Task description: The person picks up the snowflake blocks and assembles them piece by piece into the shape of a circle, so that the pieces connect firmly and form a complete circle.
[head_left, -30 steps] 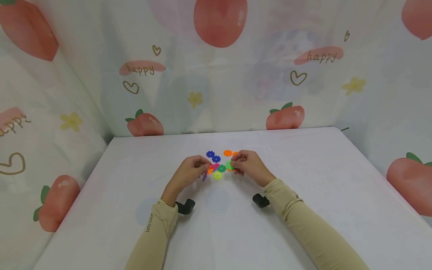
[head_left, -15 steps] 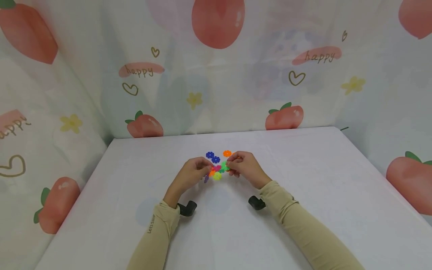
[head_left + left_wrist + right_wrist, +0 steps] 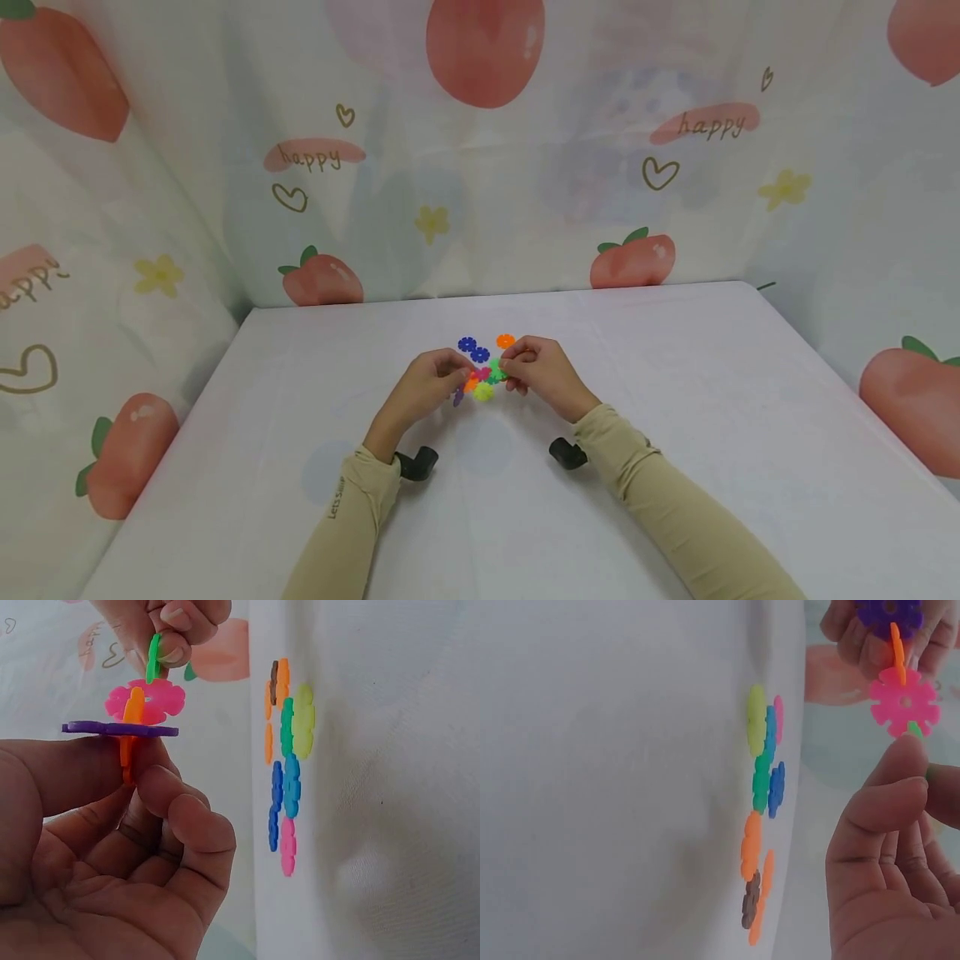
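My left hand pinches an orange snowflake disc between thumb and forefinger. That disc is slotted through a purple disc lying across the fingertips, and its far edge joins a pink disc. Opposite, my right hand grips a green disc by thumb and forefinger, edge-on to the pink one. In the right wrist view the green edge meets the pink rim, while most of the green disc is hidden behind the thumb. The joined discs are held up above the table.
Loose discs lie on the white table beyond and below the hands: yellow-green, dark blue, orange, brown and others. Black wrist cameras hang under both forearms. A patterned cloth rises behind the table.
My right hand has moved left with the green disc, bringing it to the pink one; in the last half second it shifted only slightly. My left hand has stayed nearly still.
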A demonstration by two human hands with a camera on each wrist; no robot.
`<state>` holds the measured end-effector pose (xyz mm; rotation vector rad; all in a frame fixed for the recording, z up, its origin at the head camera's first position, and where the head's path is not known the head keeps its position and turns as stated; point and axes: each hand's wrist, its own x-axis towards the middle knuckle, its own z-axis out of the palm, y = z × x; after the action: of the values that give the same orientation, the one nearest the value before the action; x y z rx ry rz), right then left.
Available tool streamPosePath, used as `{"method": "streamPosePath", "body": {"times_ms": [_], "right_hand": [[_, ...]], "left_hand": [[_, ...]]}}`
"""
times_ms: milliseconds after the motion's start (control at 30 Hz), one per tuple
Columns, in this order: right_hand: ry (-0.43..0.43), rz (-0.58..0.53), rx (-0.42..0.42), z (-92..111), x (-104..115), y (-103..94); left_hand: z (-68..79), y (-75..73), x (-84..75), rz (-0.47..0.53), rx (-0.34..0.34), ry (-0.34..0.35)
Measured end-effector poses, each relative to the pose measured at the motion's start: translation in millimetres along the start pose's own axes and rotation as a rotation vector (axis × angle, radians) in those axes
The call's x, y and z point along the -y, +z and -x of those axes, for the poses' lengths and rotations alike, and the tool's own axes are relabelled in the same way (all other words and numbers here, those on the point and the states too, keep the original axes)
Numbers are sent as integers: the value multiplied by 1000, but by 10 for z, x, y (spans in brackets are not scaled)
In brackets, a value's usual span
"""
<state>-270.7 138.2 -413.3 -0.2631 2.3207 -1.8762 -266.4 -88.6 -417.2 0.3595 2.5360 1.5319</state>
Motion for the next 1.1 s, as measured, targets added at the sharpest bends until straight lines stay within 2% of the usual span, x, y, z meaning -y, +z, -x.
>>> {"method": "streamPosePath", "body": {"times_ms": [233, 467, 733, 867, 1100], "right_hand": [[-7, -12, -44, -3, 2, 91], [-35, -75, -26, -11, -6, 193], [-39, -91, -35, -68, -47, 206], [-29, -75, -21, -68, -53, 219], [-61, -53, 32, -47, -22, 281]], "left_hand": [[0, 19, -38, -15, -50, -25], [7, 11, -71, -23, -98, -41], [-5, -5, -30, 25, -48, -62], [4, -28, -12, 39, -22, -54], [-8, -42, 19, 68, 7, -66]]}}
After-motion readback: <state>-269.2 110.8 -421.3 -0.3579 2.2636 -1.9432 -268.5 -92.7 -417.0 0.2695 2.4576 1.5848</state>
